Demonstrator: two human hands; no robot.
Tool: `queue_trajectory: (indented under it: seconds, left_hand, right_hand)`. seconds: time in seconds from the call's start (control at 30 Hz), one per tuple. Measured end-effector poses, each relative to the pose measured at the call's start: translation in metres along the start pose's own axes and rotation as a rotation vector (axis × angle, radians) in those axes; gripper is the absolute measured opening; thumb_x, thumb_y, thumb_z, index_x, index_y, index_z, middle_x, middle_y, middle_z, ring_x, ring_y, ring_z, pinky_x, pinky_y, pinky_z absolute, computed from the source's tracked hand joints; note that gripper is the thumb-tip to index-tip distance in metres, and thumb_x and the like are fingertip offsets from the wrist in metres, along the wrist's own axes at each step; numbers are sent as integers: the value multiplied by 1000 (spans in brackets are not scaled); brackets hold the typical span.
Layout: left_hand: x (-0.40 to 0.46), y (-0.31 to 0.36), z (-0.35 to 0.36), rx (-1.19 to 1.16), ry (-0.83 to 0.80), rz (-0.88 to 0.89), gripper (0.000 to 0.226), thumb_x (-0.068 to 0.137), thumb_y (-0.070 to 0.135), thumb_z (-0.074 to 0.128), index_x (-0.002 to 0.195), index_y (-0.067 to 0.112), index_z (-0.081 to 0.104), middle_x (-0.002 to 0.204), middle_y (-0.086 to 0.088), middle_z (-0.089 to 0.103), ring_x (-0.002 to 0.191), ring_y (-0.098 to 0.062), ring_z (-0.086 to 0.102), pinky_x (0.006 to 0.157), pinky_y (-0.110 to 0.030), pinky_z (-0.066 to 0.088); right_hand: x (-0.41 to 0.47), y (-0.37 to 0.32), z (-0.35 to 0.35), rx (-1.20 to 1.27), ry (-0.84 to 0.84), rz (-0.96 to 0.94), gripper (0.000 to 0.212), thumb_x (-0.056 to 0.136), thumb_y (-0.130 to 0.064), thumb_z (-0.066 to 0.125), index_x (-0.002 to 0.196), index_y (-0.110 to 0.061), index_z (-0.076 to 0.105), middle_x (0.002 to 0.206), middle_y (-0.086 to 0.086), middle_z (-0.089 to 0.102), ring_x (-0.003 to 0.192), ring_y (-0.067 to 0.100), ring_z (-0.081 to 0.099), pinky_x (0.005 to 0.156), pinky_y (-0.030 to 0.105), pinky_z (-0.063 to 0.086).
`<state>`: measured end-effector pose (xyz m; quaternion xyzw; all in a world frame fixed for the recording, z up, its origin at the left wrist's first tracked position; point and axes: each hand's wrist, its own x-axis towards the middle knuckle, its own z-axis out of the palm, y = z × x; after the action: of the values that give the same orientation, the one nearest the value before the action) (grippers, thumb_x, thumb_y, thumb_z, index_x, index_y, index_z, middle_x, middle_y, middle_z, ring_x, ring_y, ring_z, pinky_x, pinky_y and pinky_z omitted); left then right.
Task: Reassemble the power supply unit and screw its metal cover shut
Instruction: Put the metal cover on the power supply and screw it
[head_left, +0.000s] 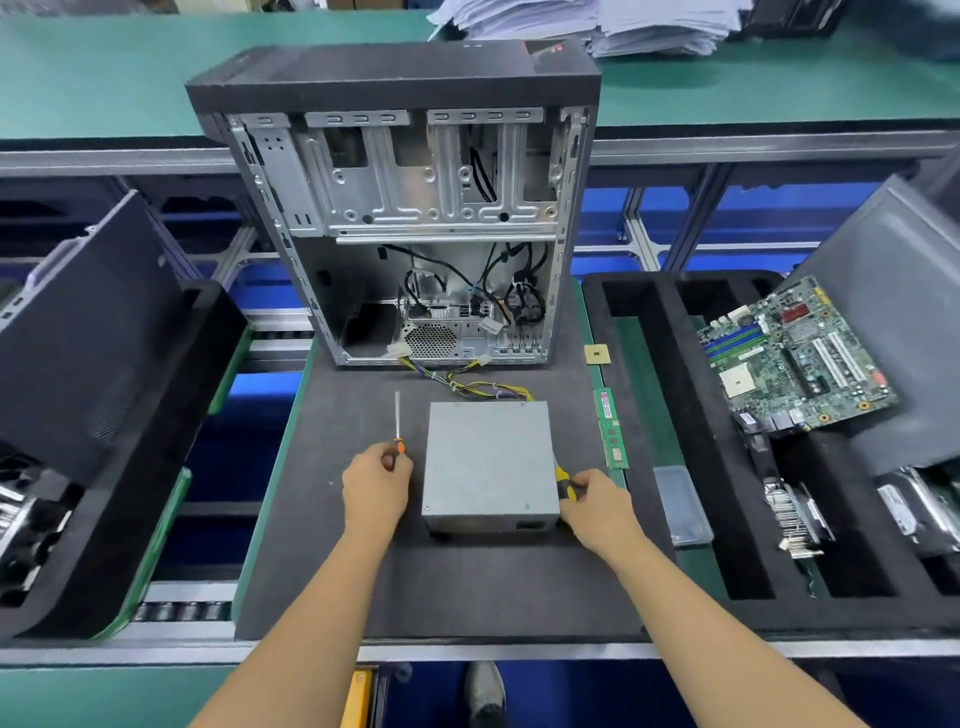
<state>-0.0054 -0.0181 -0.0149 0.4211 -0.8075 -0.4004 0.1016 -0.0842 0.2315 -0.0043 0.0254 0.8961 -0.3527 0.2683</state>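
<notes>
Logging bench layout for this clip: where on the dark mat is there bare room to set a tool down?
Bare mat lies in front of the power supply unit, between the forearms, and at far left, beside the left hand holding the orange screwdriver. Crowded: behind the unit, where its cables reach the computer case, and the right edge, with the RAM stick.

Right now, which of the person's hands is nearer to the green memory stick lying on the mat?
The right hand: it is just below the green memory stick. The left hand is across the grey metal power supply box.
</notes>
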Motion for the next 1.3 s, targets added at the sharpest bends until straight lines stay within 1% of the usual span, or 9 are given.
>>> queue_trajectory:
  seconds: [0.07,0.13,0.23,0.4,0.63,0.83,1.0,1.13,1.3]
  left_hand:
    - [-8,6,-6,-184,54,-33,17,97,26,59,94,15,72,68,4,68,52,-4,60,60,-30,57]
    - [-15,17,-15,-330,82,-25,11,94,25,63,96,20,73,60,7,67,47,0,56,50,-15,48]
    - [-25,42,-26,-569,-65,51,11,91,16,65,97,18,74,62,-4,65,55,-15,56,61,-28,51]
    - [-61,90,-7,-648,-380,165,14,87,7,73,95,18,75,64,2,68,62,-11,64,65,-24,56]
    - [-99,95,27,-499,-334,168,13,92,19,70,81,13,74,81,-5,74,74,-16,67,78,-45,59]
    - [-108,81,20,-298,-403,350,27,98,13,58,108,32,74,105,3,52,85,-5,58,74,-13,47]
    - [-111,37,-5,-406,-112,232,17,98,20,61,112,25,71,101,2,66,87,-7,61,78,-15,47]
    - [-109,-1,-27,-384,-81,114,14,98,23,60,107,24,71,91,3,71,85,-20,65,79,-31,54]
    - [-109,-45,-51,-303,-91,47,12,97,27,62,98,36,69,92,11,71,87,-4,64,77,-18,48]
  right_hand:
    - [1,1,-8,38,-2,25,4,91,-21,60,87,-21,58,76,1,59,69,17,50,50,24,33]
    - [2,4,-16,211,0,47,30,92,-19,56,64,-21,45,57,-4,41,57,16,35,51,27,28]
    - [-7,-4,-25,532,38,31,11,93,-16,51,82,-18,47,71,1,44,62,16,40,57,25,45]
    - [-28,-47,-18,857,-72,-94,13,88,-5,45,89,-16,51,69,6,52,55,16,46,53,29,36]
    - [-48,-48,-6,881,-208,-165,37,101,-42,51,106,-8,64,90,13,63,80,21,59,74,42,52]
    - [-52,-35,-12,1010,-278,-123,10,101,-18,57,105,-9,55,98,20,68,93,32,70,76,46,59]
    - [-70,-24,-1,916,-349,-157,4,99,-16,58,101,-13,60,83,10,70,69,23,66,66,35,56]
    - [-82,-20,27,741,-400,-165,12,99,-24,58,97,-14,63,70,2,55,61,15,47,58,29,45]
    - [-102,-19,70,578,-483,-188,25,91,-36,63,79,-21,48,63,-3,42,55,14,36,51,27,35]
